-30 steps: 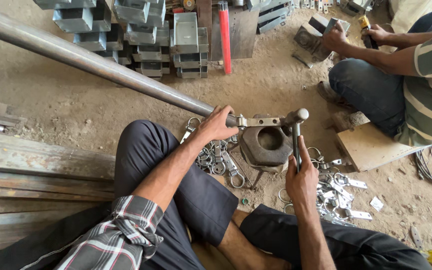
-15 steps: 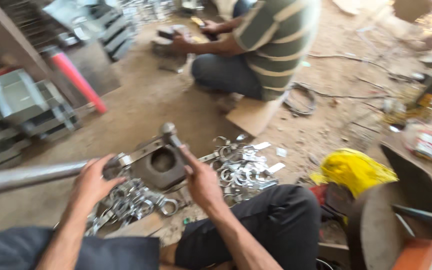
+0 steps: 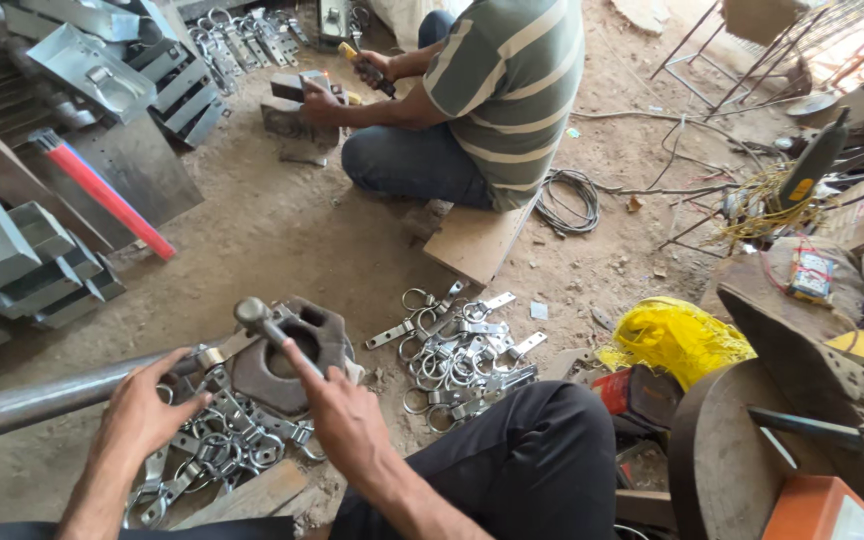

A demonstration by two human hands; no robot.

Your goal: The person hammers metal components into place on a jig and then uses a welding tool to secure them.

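Since the head camera has swung right and lifted over the last second, the same bench work now sits low and left in the one view there is.

Head view, left hand: the left hand (image 3: 137, 410) lies closed over the end of the long steel pipe (image 3: 32, 400), as it did a second ago; fingers wrapped, not spread.

Head view, right hand: the right hand (image 3: 342, 415) has moved from the upright handle onto the bar of the knob-ended lever (image 3: 270, 330), fingers curled along it.

Head view, workpiece: a flat metal strip (image 3: 224, 350) lies between pipe end and the heavy iron die block (image 3: 297, 350), which rests on the dirt floor (image 3: 282, 230).

Head view, stock: ring-ended clips in a left pile (image 3: 217, 445) by the knees and a right pile (image 3: 457, 350) beside the block.

Head view, co-worker: a person in a striped shirt (image 3: 502, 90) has come fully into frame, hands at another block.

Meaning: grips look unchanged; the bend seems mid-stroke.
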